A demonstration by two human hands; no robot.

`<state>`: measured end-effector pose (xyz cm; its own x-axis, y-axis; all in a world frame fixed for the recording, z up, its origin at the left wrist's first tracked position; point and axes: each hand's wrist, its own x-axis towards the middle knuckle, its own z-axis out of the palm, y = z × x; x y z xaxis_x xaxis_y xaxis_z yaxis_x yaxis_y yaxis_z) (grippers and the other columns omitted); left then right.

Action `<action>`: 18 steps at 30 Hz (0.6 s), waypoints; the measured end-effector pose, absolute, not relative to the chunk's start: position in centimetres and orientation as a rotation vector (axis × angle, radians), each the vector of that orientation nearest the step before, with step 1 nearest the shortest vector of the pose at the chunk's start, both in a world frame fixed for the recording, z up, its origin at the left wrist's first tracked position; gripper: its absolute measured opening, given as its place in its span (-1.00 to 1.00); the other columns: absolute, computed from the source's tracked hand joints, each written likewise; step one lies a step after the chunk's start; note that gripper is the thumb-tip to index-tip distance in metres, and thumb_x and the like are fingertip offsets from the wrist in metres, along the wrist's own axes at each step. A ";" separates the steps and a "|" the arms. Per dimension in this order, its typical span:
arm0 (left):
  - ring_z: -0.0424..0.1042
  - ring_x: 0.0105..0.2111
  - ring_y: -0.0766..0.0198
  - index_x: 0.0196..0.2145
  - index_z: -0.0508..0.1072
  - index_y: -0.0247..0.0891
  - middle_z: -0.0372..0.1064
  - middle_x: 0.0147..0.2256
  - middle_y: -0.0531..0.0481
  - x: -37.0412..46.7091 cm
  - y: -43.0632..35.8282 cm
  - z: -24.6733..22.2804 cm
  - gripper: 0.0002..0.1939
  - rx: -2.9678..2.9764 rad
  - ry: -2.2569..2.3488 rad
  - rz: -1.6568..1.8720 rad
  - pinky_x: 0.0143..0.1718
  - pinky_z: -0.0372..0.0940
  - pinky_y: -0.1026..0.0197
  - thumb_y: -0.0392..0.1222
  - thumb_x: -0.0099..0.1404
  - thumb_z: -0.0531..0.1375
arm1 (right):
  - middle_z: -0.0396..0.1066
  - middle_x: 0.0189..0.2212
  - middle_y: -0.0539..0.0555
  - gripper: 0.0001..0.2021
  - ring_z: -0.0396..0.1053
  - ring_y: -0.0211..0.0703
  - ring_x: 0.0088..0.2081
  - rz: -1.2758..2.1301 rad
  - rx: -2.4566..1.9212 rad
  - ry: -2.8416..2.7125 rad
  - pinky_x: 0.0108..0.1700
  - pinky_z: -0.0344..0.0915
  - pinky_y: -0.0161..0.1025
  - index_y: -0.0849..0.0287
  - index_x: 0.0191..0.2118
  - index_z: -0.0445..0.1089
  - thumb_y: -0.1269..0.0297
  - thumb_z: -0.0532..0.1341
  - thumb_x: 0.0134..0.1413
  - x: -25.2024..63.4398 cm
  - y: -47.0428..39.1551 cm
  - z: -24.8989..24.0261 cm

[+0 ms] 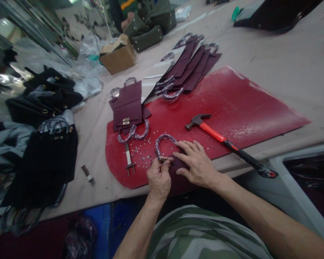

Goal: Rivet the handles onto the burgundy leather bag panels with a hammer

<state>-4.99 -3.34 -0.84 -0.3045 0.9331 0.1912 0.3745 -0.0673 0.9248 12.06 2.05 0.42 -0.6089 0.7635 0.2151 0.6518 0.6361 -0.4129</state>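
My left hand (158, 177) pinches a short metal punch (164, 159), held tilted low over a maroon bag panel (180, 180). My right hand (196, 162) lies on that panel with fingers spread, its fingertips near the punch. A plastic-wrapped handle (162, 138) curves up from the panel onto the red mat (248, 108). To the right of my hands rests a claw hammer (218, 138) with a red and black grip. On the left lies a pronged tool with a pale shaft (128, 158), among scattered small bits.
Stacked maroon panels (127, 102) with wrapped handles lie beyond my hands, with more panels (189, 68) fanned out behind. Black bags (43, 158) crowd the left side. A small tool (88, 175) lies off the mat. Farther back are a cardboard box (118, 59) and a co-worker's hand (128, 19).
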 end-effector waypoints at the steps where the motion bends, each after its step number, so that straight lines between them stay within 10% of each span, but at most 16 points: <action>1: 0.57 -0.24 0.26 -0.22 0.47 -0.23 0.57 -0.25 -0.04 -5.0 -3.3 -0.8 -0.86 1.435 1.680 1.365 -0.16 0.50 0.21 -0.18 0.42 0.13 | 0.09 0.34 0.16 -0.44 0.05 0.19 0.29 0.418 -1.125 -2.487 0.34 -0.11 0.23 0.11 0.14 0.40 0.12 0.43 0.01 12.1 2.1 0.4; 18: 0.56 -0.34 0.27 -0.29 0.46 -0.23 0.55 -0.36 -0.01 -4.3 -2.8 -0.4 -0.86 1.784 1.733 1.382 -0.24 0.42 0.30 -0.30 0.37 0.10 | 0.14 0.29 0.23 -0.52 0.10 0.16 0.27 0.471 -1.028 -2.367 0.26 0.06 0.20 0.13 0.20 0.31 0.29 0.26 0.15 13.0 2.7 0.9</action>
